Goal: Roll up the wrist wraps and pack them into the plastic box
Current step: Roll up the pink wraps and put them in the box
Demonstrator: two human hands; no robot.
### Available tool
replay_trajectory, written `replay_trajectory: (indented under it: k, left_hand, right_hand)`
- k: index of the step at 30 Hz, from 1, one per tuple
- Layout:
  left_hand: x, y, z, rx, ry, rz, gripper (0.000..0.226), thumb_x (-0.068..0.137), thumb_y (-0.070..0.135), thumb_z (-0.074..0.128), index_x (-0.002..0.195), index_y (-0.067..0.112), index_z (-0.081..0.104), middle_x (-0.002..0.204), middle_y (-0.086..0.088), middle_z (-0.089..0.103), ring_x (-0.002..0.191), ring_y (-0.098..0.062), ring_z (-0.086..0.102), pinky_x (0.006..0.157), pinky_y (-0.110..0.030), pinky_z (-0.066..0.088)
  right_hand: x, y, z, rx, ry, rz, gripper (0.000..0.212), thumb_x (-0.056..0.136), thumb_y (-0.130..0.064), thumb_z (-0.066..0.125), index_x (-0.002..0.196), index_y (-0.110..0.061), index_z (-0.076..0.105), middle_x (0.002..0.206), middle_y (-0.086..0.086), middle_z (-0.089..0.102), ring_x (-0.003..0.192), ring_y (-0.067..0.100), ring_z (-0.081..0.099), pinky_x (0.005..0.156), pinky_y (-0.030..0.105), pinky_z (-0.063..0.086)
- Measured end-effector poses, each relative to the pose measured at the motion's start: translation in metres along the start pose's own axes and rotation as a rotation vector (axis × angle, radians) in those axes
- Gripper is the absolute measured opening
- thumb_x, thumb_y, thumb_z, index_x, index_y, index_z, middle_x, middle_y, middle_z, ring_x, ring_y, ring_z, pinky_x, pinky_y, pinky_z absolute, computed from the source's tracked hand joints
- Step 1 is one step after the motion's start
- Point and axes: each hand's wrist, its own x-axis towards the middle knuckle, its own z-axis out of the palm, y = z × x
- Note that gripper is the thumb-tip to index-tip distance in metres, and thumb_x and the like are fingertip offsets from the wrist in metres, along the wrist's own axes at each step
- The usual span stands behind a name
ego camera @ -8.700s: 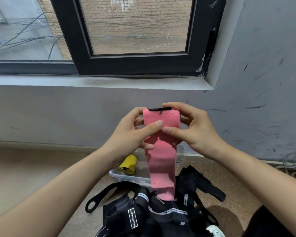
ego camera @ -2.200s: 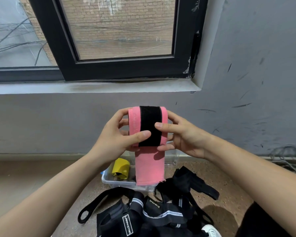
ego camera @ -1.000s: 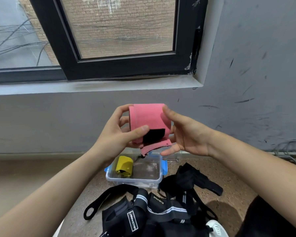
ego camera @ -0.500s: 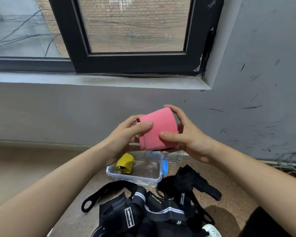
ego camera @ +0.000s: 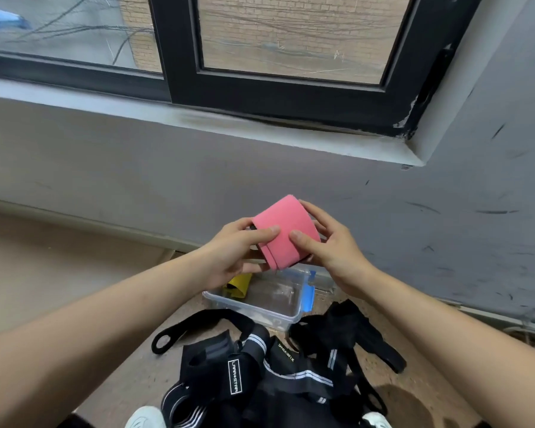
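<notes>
A pink wrist wrap (ego camera: 283, 233), rolled into a fat cylinder, is held in the air between both hands. My left hand (ego camera: 235, 251) grips its left end with the thumb laid on top. My right hand (ego camera: 328, 245) grips the right side, thumb pressing the roll's front. Directly below stands a clear plastic box (ego camera: 260, 299) with blue clips, open on the floor. A rolled yellow wrap (ego camera: 238, 284) lies in its left corner, partly hidden by my left hand.
A heap of black wrist wraps and straps (ego camera: 275, 366) with white stripes lies on the speckled floor in front of the box. A grey wall and window sill (ego camera: 260, 131) rise just behind. White shoe tips (ego camera: 145, 417) show at the bottom edge.
The long hanging pink wrap has been wound up into a closed roll; its loose tail and black fastening strip are now tucked in. The roll has tilted and sits a little lower, above the box.
</notes>
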Motion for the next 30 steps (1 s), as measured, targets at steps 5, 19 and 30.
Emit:
replay_trajectory:
  k: [5, 19, 30]
  left_hand:
    - [0.035, -0.043, -0.007, -0.13, 0.139, 0.036, 0.044, 0.095, 0.015, 0.072, 0.135, 0.012, 0.054, 0.128, -0.012, 0.067, 0.107, -0.026, 0.073, 0.086, -0.05, 0.062]
    - [0.116, -0.164, -0.115, 0.958, 0.452, 0.082, 0.041, 0.088, 0.034, 0.075, 0.128, 0.026, 0.065, 0.13, 0.002, 0.066, 0.124, -0.023, 0.057, 0.1, -0.04, 0.048]
    - [0.125, -0.224, -0.138, 1.105, 0.362, 0.125, 0.094, 0.076, 0.067, 0.074, 0.154, 0.027, 0.039, 0.165, 0.002, 0.023, 0.146, -0.024, 0.027, 0.095, -0.049, 0.051]
  right_hand:
    - [0.024, 0.042, 0.007, -0.017, -0.017, 0.045, 0.064, 0.09, -0.018, 0.076, 0.147, -0.035, 0.051, 0.131, 0.005, 0.064, 0.106, 0.019, 0.072, 0.083, 0.038, 0.063]
    - [0.101, 0.205, -0.001, -0.198, -0.169, 0.424, 0.051, 0.088, -0.012, 0.078, 0.133, -0.028, 0.062, 0.12, -0.004, 0.069, 0.106, 0.019, 0.068, 0.084, 0.042, 0.061]
    - [0.15, 0.294, 0.026, -0.461, -0.301, 0.479, 0.058, 0.088, -0.007, 0.077, 0.141, -0.017, 0.058, 0.128, 0.005, 0.065, 0.118, 0.025, 0.061, 0.095, 0.029, 0.051]
